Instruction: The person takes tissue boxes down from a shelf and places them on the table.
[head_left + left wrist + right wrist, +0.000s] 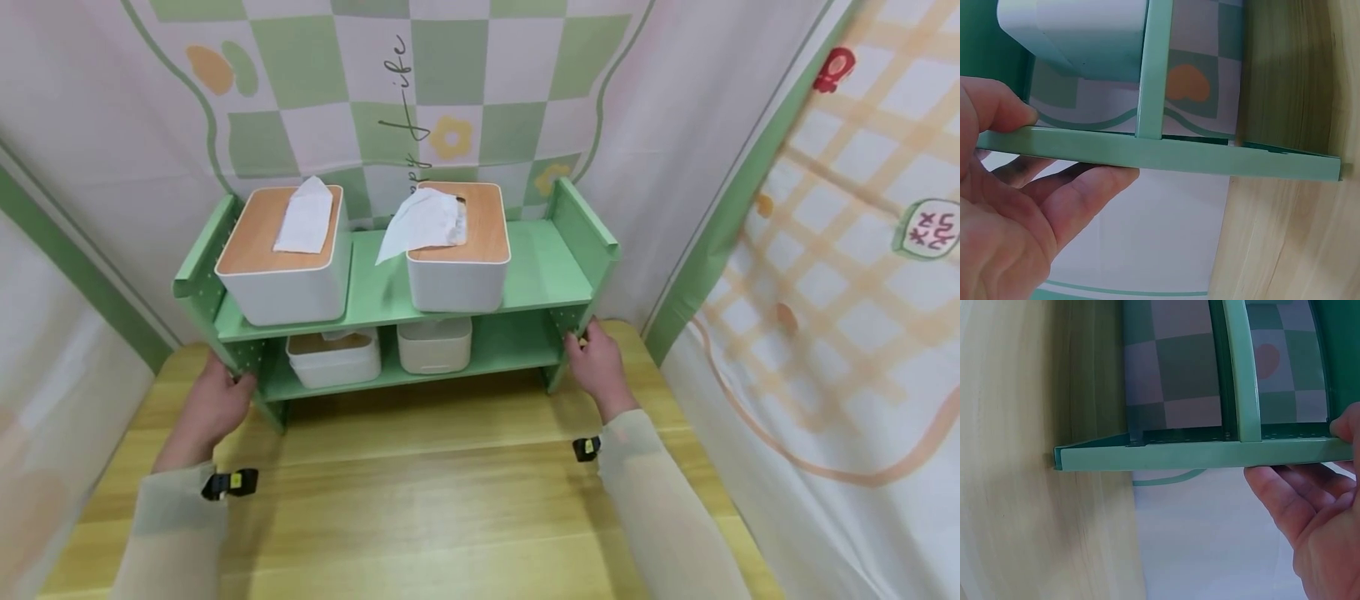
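Observation:
A green two-tier shelf rack (375, 312) stands on the wooden table against the back cloth. My left hand (220, 404) grips its left side panel, the thumb inside and the fingers outside, as the left wrist view shows. On the other end my right hand (597, 367) pinches the right side panel (1179, 455) the same way. Two white tissue boxes with wood-look lids, a left one (288, 292) and a right one (459, 283), sit on the upper tier, tissue sticking out of each. Below them are a white lidded box (337, 367) and a cream box (435, 348).
The wooden table (427, 500) reaches toward me in front of the rack. A checked green-and-white cloth (450, 67) hangs right behind it. Printed curtains close in on the left (60, 333) and on the right (825, 333).

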The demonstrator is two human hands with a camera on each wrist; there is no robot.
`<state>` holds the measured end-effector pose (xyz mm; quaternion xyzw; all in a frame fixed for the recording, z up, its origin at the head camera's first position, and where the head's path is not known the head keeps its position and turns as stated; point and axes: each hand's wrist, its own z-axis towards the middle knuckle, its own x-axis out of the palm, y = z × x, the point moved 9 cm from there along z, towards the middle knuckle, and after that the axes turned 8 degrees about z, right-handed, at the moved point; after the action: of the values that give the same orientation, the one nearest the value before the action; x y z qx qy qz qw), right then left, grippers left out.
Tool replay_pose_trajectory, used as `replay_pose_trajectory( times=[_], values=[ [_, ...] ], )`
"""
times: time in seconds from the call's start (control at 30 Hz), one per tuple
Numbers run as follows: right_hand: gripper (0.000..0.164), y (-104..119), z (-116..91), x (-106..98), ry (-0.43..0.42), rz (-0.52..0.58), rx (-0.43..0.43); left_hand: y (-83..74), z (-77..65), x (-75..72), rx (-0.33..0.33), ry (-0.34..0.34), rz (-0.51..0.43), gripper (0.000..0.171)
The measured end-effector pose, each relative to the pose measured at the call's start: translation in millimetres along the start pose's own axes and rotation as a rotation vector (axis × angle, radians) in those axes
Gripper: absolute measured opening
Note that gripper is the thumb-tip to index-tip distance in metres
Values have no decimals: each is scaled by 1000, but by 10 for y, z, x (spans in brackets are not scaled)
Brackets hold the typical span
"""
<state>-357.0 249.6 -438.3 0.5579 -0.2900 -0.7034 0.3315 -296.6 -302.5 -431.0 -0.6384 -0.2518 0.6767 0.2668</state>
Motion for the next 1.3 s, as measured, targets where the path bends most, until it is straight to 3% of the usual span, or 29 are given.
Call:
replay_pose_trajectory(
  times=[0.23, 0.53, 0.63, 0.73, 0.83, 0.93, 1.07, 1.13, 1.2, 1.3],
  values=[
    [45, 15, -27, -27, 8, 16, 11, -18, 4, 14, 12, 5, -1, 66],
    [49, 31, -56, 30, 27, 26, 37, 1, -73, 24, -34, 45, 20, 69],
    [54, 46, -75, 54, 61, 31, 68, 16, -156, 90, -116, 131, 116, 73],
    [63, 46, -113, 10, 58, 43, 126, 4, -274, 175, -189, 278, 251, 82],
    [72, 56, -171, -142, -24, 81, 182, -105, -371, 256, -172, 407, 346, 91],
    [76, 118, -238, -339, -155, 147, 189, -290, -448, 324, -86, 464, 376, 92],
    [70, 262, -363, -593, -350, 188, 117, -703, -556, 370, 122, 428, 315, 73],
    [63, 355, -442, -708, -454, 199, 58, -973, -602, 345, 249, 361, 202, 52],
    [58, 480, -519, -808, -553, 205, -38, -1254, -637, 263, 385, 252, 55, 32],
    [52, 744, -636, -901, -658, 196, -242, -1594, -682, 94, 551, 82, -145, 34]
  ],
)
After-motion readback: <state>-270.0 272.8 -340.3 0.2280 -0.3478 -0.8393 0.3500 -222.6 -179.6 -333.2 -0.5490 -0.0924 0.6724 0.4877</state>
